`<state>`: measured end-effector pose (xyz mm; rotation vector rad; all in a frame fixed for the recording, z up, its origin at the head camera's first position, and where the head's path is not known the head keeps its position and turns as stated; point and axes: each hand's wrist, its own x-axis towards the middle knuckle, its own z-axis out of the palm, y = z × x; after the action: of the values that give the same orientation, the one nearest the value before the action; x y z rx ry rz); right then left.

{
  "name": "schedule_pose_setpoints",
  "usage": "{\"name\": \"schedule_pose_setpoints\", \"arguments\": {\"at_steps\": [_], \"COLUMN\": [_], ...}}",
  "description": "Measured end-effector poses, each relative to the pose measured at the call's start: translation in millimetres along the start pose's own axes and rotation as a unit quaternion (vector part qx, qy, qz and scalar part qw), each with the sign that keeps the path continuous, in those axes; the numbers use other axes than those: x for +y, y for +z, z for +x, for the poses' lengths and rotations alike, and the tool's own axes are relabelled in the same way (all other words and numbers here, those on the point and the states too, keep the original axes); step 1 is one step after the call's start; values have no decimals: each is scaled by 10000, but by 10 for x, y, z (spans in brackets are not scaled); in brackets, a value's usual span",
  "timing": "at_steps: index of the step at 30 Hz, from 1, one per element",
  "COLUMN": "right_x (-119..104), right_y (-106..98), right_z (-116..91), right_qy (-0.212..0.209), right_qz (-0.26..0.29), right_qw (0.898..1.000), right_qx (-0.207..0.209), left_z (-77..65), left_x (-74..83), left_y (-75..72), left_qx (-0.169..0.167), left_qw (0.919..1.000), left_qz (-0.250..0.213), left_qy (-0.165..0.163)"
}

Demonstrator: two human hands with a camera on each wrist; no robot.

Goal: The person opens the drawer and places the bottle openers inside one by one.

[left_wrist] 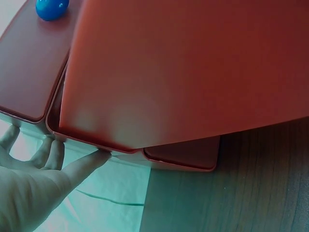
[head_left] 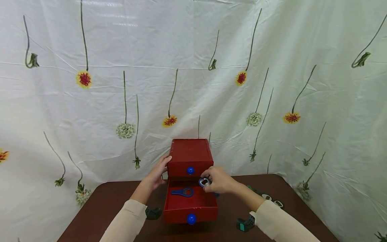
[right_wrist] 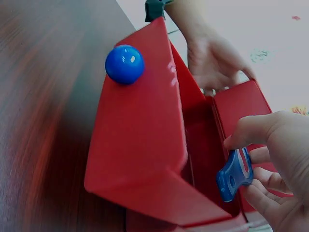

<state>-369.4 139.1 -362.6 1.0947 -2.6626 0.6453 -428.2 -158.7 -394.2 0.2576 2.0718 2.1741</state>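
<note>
A red two-drawer box (head_left: pixel 191 151) stands on the table, its lower drawer (head_left: pixel 193 202) pulled out and its upper one closed. Flat in the lower drawer lies a blue bottle opener (head_left: pixel 182 192). My right hand (head_left: pixel 222 180) pinches another blue bottle opener (right_wrist: pixel 234 178) between thumb and fingers, above the right side of that drawer. My left hand (head_left: pixel 157 172) rests against the left side of the box. Its extended fingers touch the box edge in the left wrist view, where the red box side (left_wrist: pixel 183 72) hides the drawer's inside.
On the dark brown table (head_left: pixel 118 208), right of the box, lie several small items, among them a pale bottle-opener-like piece (head_left: pixel 278 203), partly behind the right forearm. A white flowered curtain (head_left: pixel 193 84) hangs behind the table. Blue round knobs (head_left: pixel 191 219) stick out from the drawer fronts.
</note>
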Motion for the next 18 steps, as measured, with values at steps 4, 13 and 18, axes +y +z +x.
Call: {"name": "schedule_pose_setpoints", "arguments": {"at_steps": [4,13,18], "right_x": [-36,-52,-45], "right_y": [98,279,329], "right_z": [70,159,149], "right_qy": [-41,-261,-187], "right_qz": [-21,-673,-872], "right_qw": [9999,9973,9947], "right_qx": [-105,125,512], "left_z": [0,-3,7], "left_x": [2,15,7], "left_y": [2,1,-9], "left_qx": [-29,-40,-55], "left_qw": [10000,10000,10000], "left_qz": [-1,-12,-6], "left_qy": [3,20,15]}}
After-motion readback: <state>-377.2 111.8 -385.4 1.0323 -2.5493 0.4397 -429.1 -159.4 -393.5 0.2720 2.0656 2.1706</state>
